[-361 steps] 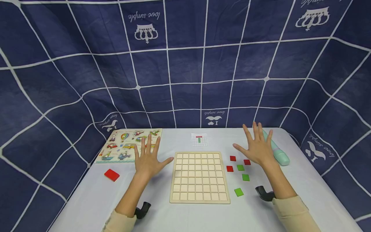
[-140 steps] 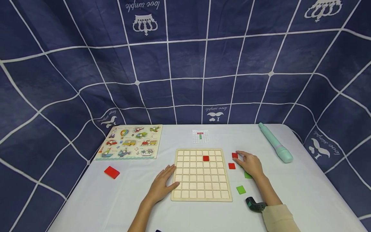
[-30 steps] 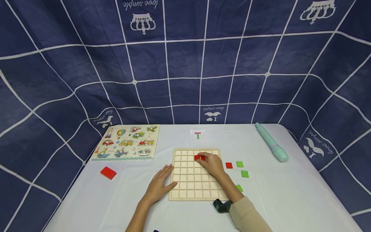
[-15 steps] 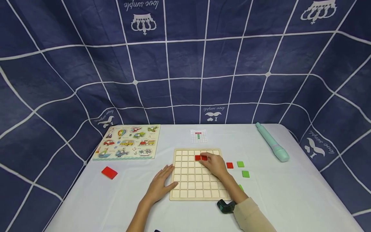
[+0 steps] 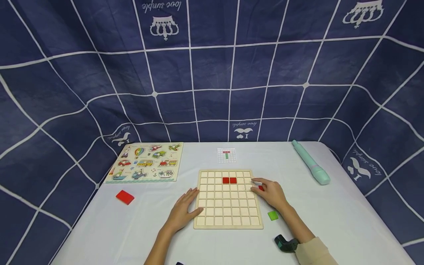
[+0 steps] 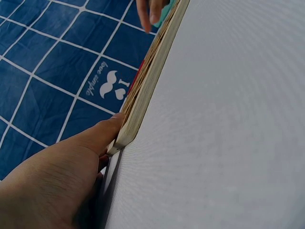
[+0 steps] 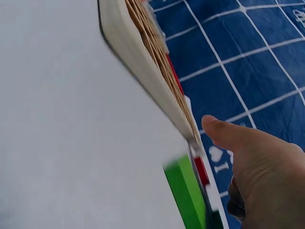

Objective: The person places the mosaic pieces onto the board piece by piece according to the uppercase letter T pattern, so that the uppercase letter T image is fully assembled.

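Observation:
A wooden grid board (image 5: 228, 221) lies in the middle of the table, with two red square tiles (image 5: 233, 180) side by side in its second row. My left hand (image 5: 180, 211) rests along the board's left edge; in the left wrist view its thumb (image 6: 107, 129) touches the rim. My right hand (image 5: 273, 194) is off the board's right edge, thumb and index finger apart, holding nothing. Partly behind those fingers is a loose red tile (image 5: 261, 188). A green tile (image 5: 273, 215) lies below that hand; other green tiles are hidden by it.
A small card (image 5: 226, 156) printed with a red and green T stands behind the board. At back left lies a vehicle picture puzzle (image 5: 145, 163), with a red block (image 5: 124, 197) before it. A mint-green wand-shaped object (image 5: 311, 163) lies at back right.
The red tiles went from none on the board to one, then two. My right hand has let go of the second and moved right, off the board. My left hand stays at the edge.

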### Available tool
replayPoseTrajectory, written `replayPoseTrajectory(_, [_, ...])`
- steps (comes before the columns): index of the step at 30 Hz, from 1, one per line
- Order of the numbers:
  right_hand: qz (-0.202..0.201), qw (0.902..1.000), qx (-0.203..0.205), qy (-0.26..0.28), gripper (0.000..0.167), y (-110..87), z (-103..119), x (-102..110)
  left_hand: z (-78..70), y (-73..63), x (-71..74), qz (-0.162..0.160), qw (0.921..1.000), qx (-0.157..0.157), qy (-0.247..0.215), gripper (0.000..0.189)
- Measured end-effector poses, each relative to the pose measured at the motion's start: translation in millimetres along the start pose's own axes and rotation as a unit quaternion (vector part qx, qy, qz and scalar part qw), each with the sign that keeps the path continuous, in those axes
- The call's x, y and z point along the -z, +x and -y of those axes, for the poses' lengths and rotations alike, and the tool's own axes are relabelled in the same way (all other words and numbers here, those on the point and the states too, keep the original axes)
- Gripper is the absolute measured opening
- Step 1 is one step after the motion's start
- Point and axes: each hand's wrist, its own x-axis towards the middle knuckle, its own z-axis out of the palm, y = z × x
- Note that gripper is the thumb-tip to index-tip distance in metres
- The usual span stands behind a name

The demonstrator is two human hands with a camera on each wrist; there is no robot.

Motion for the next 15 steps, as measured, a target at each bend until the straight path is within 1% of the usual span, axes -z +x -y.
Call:
replayPoseTrajectory(3, [-0.004,1.0000,0.000,-0.003,0.038,-6.6,-13.2,11.0,-0.1,0.0,0.5,0.002,1.0000,0.004,0.000,0.069])
replayPoseTrajectory(7, [-0.005,1.0000,-0.005,-0.003,0.037,-12.4,-26.5,20.7,-0.5,-0.4,1.0,-0.002,1.0000,0.006,0.001,0.069])
replayPoseTrajectory(10, [-0.001,1.0000,-0.006,-0.003,0.036,-14.0,-30.9,24.1,-1.0,-0.6,0.9,-0.005,1.0000,0.004,0.001,0.069])
replayPoseTrajectory(15, [0.001,1.0000,0.006,-0.004,0.036,-14.0,-31.1,25.7,-2.7,-0.4,0.8,-0.001,1.0000,0.005,-0.001,0.068])
